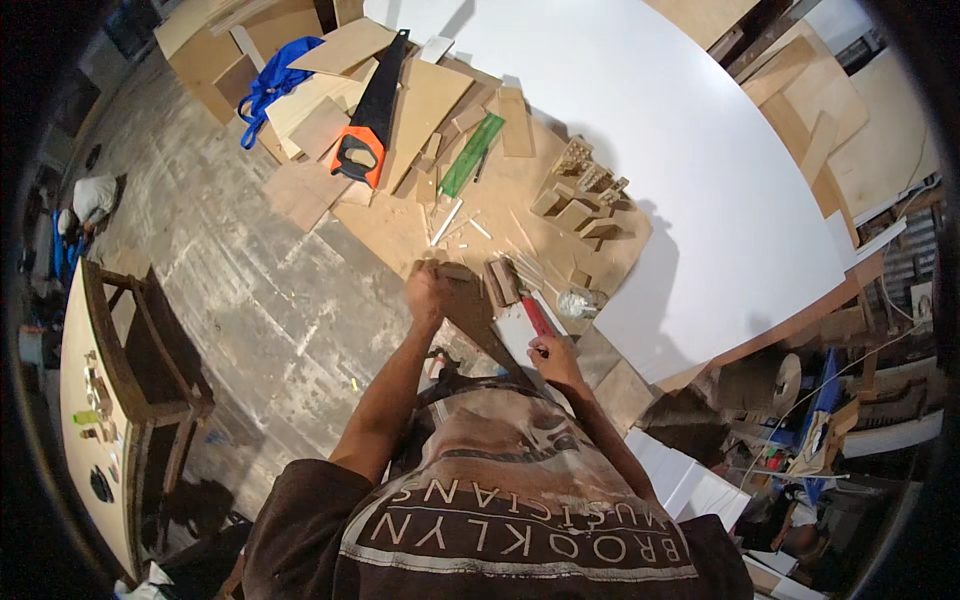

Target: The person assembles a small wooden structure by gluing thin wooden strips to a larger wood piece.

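Observation:
Over the near edge of the brown board [370, 222], my left hand [425, 292] is closed with its fingers bent; a small brown wood piece [456, 272] shows beside the fingertips. My right hand [555, 358] is wrapped round the near end of a red-handled tool [536, 315], whose working end I cannot make out. Close to the tool's far end lies a brown wooden block [502, 283]. Thin pale strips [447, 222] and shavings are scattered beyond my hands. A crumpled shiny clear lump [577, 303] sits right of the tool.
An orange-handled handsaw [376, 110] rests on stacked plywood offcuts at far left, by a blue cloth [278, 85]. A green strip [472, 155] and a small wooden block assembly [575, 195] lie farther off. A white sheet [640, 120] spans the right; a wooden table [110, 400] stands left.

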Tool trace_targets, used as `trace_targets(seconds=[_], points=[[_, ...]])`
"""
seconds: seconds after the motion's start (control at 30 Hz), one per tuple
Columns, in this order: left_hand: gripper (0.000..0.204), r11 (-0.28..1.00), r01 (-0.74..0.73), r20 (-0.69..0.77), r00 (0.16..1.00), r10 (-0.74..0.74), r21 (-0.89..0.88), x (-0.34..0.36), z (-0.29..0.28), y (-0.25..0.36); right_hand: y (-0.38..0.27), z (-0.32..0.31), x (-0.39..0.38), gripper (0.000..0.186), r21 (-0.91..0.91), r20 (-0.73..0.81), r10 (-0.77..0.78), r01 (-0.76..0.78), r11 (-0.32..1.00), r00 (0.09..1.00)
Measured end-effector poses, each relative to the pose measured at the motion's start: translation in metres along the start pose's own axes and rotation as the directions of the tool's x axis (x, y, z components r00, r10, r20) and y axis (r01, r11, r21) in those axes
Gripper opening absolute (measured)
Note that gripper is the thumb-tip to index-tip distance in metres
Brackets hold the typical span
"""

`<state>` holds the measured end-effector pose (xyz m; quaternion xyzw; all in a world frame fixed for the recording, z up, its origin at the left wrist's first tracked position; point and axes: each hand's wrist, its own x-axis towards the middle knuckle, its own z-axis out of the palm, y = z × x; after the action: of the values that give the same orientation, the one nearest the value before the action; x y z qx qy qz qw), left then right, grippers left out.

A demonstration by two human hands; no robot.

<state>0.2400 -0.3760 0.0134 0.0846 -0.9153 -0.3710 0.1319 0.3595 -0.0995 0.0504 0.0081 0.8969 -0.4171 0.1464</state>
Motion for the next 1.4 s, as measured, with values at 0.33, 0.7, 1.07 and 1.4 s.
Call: trace_targets(seconds=[0.33, 0.7, 1.07, 1.4], points=[[0.022, 0.999, -0.032, 0.200, 0.979, 0.026, 0.029, 0.032, -0.023, -0.016, 0.009, -0.005, -0.015, 0.026, 0.052, -0.045, 0.116, -0.113, 0.992, 0.992], [0.016, 0.978, -0.048, 0.324, 0.939, 0.114, -0.205, 0.081, -0.001, 0.013, 0.015, -0.017, -0.013, 0.026, 0.039, -0.050, 0.088, -0.086, 0.996, 0.995], [0.018, 0.477, 0.557, 0.533, 0.822, -0.200, -0.680, 0.150, 0.106, 0.164, 0.044, -0.046, -0.036, 0.027, 0.136, -0.169, 0.139, -0.117, 0.984, 0.976], [0.011, 0.752, 0.461, 0.669, 0.742, -0.037, -0.471, 0.209, 0.162, 0.192, 0.104, -0.069, -0.051, 0.019, 0.253, -0.261, 0.302, -0.237, 0.938, 0.917]])
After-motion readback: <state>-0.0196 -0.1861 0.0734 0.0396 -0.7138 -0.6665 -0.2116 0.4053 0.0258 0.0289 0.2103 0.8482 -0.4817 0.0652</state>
